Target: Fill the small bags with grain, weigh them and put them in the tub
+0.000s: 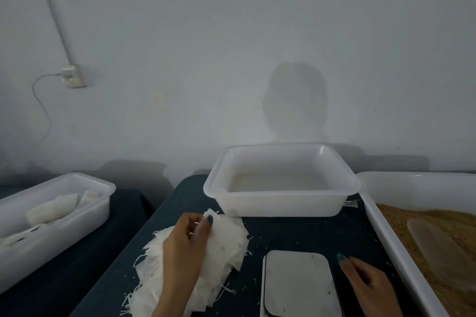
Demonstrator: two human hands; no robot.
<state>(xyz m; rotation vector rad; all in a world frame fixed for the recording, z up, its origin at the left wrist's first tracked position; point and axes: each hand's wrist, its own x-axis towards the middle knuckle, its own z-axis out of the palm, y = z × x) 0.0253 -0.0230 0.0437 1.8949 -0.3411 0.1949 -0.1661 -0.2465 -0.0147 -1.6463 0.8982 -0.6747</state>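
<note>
A heap of small white woven bags (226,247) with frayed threads lies on the dark table, left of centre. My left hand (185,247) rests on the heap and pinches the top bag between thumb and fingers. A flat scale (298,283) with a pale grey plate sits at the bottom centre. My right hand (365,280) hovers just right of the scale, fingers loosely extended, holding nothing. An empty white tub (283,203) stands behind the scale. At the right, a white tray (386,234) holds brown grain (401,216) and a translucent scoop (438,247).
A second white tub (51,226) holding pale bags stands on the left. Loose grains are scattered on the dark table (296,231). A grey wall rises close behind, with a socket (73,76) and cable at the upper left.
</note>
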